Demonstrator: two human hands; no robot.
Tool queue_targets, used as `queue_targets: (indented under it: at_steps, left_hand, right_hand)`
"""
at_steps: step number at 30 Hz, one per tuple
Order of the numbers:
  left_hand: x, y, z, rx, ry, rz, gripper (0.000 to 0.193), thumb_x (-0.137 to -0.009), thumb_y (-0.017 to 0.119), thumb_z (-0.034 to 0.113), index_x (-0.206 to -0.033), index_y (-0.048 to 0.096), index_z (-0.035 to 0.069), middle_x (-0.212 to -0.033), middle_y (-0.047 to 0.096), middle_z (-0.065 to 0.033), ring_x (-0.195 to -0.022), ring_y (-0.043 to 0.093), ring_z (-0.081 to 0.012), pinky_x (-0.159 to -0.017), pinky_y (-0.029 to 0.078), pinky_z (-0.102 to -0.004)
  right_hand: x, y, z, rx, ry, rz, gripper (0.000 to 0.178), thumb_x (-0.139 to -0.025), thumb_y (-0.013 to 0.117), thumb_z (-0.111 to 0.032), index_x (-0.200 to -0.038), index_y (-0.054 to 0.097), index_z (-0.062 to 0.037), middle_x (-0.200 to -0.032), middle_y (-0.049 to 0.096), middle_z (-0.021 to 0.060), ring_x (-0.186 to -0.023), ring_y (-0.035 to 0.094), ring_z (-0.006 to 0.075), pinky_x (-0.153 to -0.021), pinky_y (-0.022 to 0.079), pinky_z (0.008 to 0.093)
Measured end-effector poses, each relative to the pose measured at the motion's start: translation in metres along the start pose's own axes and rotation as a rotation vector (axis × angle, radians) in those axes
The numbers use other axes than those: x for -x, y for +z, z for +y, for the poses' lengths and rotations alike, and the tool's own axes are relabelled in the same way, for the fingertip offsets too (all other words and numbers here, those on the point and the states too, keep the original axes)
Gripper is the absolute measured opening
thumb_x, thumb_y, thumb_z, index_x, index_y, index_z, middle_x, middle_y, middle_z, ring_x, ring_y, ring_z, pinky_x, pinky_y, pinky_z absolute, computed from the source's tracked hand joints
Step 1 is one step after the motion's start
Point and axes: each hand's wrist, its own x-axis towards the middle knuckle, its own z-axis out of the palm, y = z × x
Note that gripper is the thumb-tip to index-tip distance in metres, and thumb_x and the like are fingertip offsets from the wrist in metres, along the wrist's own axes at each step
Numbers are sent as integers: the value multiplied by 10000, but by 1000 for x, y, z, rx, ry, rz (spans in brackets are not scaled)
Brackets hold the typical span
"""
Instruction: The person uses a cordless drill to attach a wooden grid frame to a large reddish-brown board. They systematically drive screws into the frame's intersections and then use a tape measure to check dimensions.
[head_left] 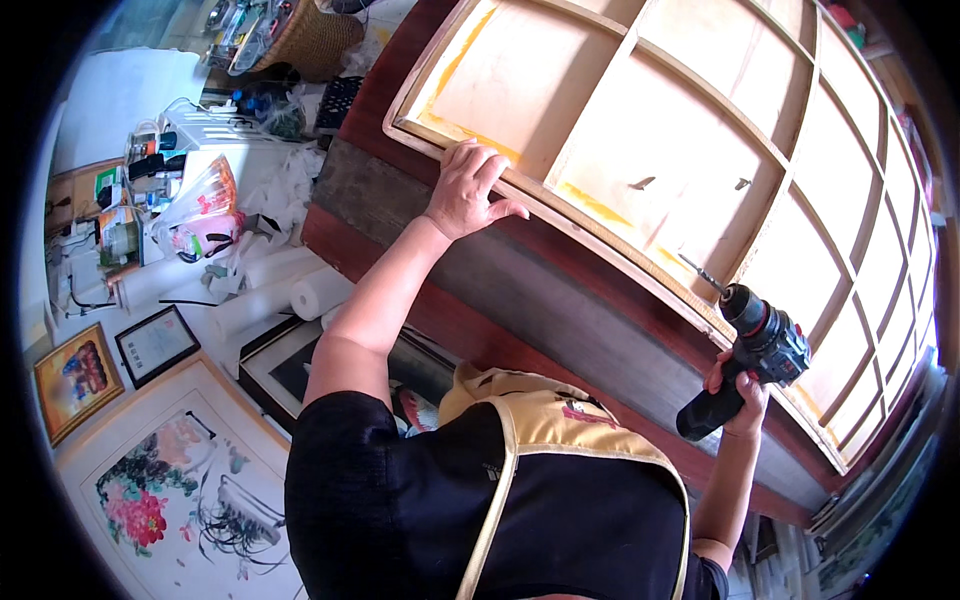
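Observation:
A large wooden lattice frame (600, 222) with pale panels lies across the dark red and grey table (400, 203). My left hand (469, 188) grips its near rim by the left corner, fingers bent over the edge and thumb stretched aside. In my right hand (738, 391) is a black cordless drill (768, 330), held by its handle at the rim. Its thin bit points up and left over the frame, with its tip apparently above the near strip. Two small dark slivers lie on or mark the middle panel; which, I cannot tell. Yellow-orange streaks run along the inner edges.
Framed pictures (190, 500) lean or lie at the lower left, with white paper rolls (320, 292) beside them. Farther left stands a cluttered white surface with bags and tools. A wicker basket (312, 42) sits at the upper left. My yellow apron (560, 400) hangs close to the table edge.

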Motion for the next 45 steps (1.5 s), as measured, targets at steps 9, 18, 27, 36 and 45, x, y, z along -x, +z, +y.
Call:
queue_targets:
  at_steps: [9,18,27,36,45]
  left_hand:
    - [0,10,-4,7,53,45,666,-766,590,710,-1000,596,87,-927,552,-63,-937,517,-274,-928,384,-438]
    - [0,-3,-5,-23,29,10,725,-741,651,664,-1193,596,100,-1171,576,-71,-1193,499,-274,-1097,326,-466]
    - [3,7,21,80,-18,-101,639,-811,639,588,-1226,577,107,-1196,577,-62,-1186,511,-264,-1107,300,-485]
    - [1,16,21,64,15,-77,544,-787,694,531,-1105,631,93,-1089,597,-38,-1083,533,-232,-1019,336,-435]
    - [-2,14,21,38,-1,-126,536,-857,613,565,-1101,644,89,-1106,591,-38,-1087,535,-228,-1017,339,-423]
  right_hand:
    - [-10,2,-2,27,40,3,524,-793,687,-378,-1079,565,44,-704,589,110,-619,571,184,-609,485,317]
    - [-36,1,-18,64,149,40,549,-732,740,-387,-1044,599,42,-717,622,106,-612,591,179,-596,500,303]
    - [-90,30,-49,198,215,41,492,-756,742,-392,-992,627,23,-691,617,74,-563,584,147,-546,503,262]
    - [-149,24,-62,284,383,-158,376,-745,722,-253,-989,651,25,-772,655,98,-603,619,166,-568,529,290]
    - [-208,46,-77,400,540,-286,365,-757,745,-203,-1048,648,-7,-877,674,91,-666,637,156,-606,547,295]
